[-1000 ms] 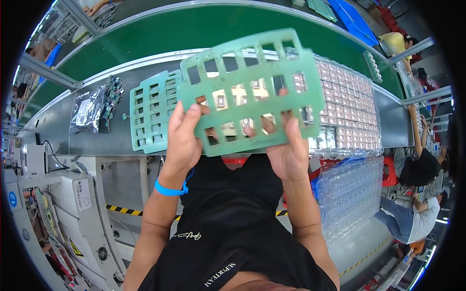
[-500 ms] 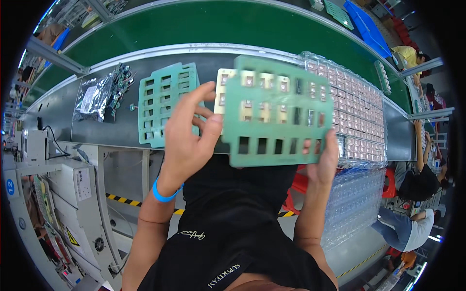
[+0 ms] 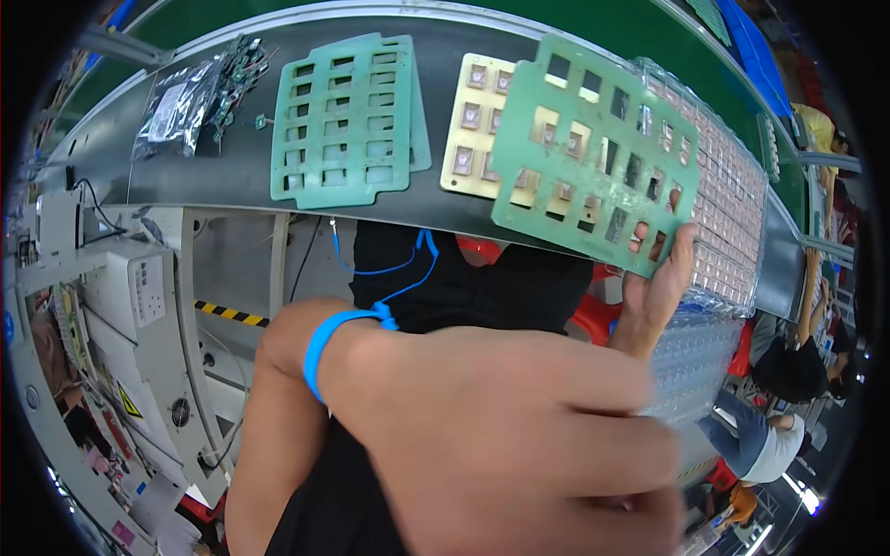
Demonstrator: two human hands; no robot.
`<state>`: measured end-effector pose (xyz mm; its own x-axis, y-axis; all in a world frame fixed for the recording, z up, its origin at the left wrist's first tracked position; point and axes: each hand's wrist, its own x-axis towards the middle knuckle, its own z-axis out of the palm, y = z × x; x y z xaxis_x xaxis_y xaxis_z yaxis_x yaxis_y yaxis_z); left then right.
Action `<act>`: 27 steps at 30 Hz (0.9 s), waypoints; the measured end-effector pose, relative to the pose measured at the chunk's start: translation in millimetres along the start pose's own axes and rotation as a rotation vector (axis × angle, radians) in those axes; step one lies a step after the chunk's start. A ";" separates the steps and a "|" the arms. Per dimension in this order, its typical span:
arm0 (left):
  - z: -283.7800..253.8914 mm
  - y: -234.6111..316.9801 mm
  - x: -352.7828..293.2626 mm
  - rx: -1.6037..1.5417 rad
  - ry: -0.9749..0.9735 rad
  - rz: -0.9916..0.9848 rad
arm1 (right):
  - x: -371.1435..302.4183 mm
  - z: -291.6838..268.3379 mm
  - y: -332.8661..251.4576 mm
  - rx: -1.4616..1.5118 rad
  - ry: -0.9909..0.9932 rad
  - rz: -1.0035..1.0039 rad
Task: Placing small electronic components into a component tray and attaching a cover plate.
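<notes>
My right hand [image 3: 660, 287] grips the lower right corner of a green plate with rectangular cutouts [image 3: 519, 199]; fingertips show through its openings. The tilted plate overlaps a cream tray [image 3: 451, 176] carrying rows of small pinkish square parts [image 3: 471, 115]. Close to the camera, my left hand [image 3: 519, 435] is raised with its fingers curled, partly blurred; whatever they hold, if anything, is hidden. A blue wrist strap [image 3: 320, 357] circles that wrist, its cord running to the bench. Left of the tray, more green cutout plates [image 3: 289, 181] lie stacked, slightly out of line.
Clear plastic trays filled with pinkish parts [image 3: 728, 213] cover the bench's right side. At left lie a silvery bag [image 3: 173, 109] and a heap of small circuit boards [image 3: 236, 83]. A white machine [image 3: 139, 306] stands lower left. People work at the far right.
My left hand has left the cream tray and come up close to the camera, curling its fingers. The green plate in my right hand has tilted and shifted right, uncovering more of the tray.
</notes>
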<state>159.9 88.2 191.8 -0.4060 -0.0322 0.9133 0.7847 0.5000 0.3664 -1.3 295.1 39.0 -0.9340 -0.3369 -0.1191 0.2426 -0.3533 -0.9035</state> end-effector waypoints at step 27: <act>-48.7 -125.4 -146.6 0.014 0.125 -1.389 | 34.7 39.0 32.0 -0.672 -0.044 -0.129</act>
<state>143.8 -12.0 20.6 -0.7947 -0.5790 -0.1822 -0.2259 0.0035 0.9741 -15.7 238.1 22.0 -0.9295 -0.3688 0.0102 -0.0983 0.2210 -0.9703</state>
